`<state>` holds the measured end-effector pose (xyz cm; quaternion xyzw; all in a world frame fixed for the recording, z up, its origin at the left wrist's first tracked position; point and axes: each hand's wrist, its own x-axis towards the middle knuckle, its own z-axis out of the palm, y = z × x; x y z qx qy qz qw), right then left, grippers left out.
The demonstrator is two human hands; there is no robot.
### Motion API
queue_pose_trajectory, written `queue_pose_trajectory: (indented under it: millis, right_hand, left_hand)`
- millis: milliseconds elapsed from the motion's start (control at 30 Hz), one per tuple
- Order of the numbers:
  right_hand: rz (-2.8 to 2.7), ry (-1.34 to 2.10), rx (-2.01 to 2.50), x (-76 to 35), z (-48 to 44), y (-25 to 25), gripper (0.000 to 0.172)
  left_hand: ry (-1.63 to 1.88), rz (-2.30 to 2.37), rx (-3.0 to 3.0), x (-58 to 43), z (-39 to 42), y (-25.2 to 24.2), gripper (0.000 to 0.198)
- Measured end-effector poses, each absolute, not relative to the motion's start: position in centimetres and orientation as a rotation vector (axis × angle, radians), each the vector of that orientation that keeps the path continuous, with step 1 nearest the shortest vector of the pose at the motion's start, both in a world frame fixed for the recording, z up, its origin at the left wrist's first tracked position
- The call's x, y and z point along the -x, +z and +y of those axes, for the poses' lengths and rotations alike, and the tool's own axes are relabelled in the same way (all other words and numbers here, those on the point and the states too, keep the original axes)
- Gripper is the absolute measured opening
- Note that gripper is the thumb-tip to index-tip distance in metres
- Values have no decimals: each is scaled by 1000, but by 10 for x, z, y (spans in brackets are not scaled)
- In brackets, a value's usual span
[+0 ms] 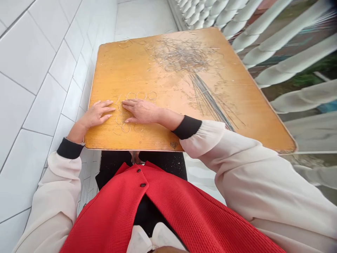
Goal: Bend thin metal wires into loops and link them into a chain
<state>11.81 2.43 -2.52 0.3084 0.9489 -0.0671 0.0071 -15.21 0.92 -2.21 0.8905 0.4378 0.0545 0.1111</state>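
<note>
The work appears to be in an early or middle part. A small group of wire rings (140,95) is already formed and laid flat in rows at the near left part of the worktop (116,70). Four of them stand in a line just beyond the fingers, and some more show below the palms, touching one another like links of a mesh. Much material is not yet used, in my judgement. A big tangled heap of wire (181,54) lies at the far side, and a bundle of straight wires (207,100) goes from it toward the near right edge. One separate ring (124,43) lies near the far left corner.

Both hands are open and flat, palms down, and they clamp nothing. The left hand (97,113) rests on the wood just beside the ring group. The right hand (142,110) lies over the rings, and its fingertips point toward the left hand, close to it but apart.

The wire is thin, grey and metallic. The rings are round and similar in size, but the heap is so fine that I cannot tell how many formed rings are inside it. The worktop is a wooden board with rounded corners, orange-brown, with a smooth varnish worn at the near edge. Around it there are glossy white floor tiles (31,70) and white turned balusters (263,31).
</note>
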Motion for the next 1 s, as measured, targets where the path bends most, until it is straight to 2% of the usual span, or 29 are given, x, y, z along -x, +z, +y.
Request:
queue_pose_trajectory:
  millis: [200,333,400,500,700,800,1000]
  right_hand:
    - [3079,-140,-948,-122,26,-24,76]
    - [3177,-132,-1201,-175,31,-12,52]
    - [3118,-88,-1422,-217,44,-7,47]
    - [2923,55,-1844,-271,85,-10,45]
    - [2653,183,-2106,-279,195,-26,44]
    - [2736,271,-2091,-257,235,-25,48]
    - [2652,184,-1768,-221,257,-25,36]
  left_hand:
    - [221,1280,-2610,156,9,-21,47]
    - [342,1322,-2604,161,3,-13,45]
    - [446,1384,-2596,162,2,-8,43]
    - [579,1464,-2590,157,2,0,41]
    - [555,1392,-2564,128,-1,5,37]
    - [499,1329,-2578,117,-4,5,36]
    - [414,1252,-2658,110,-6,6,35]
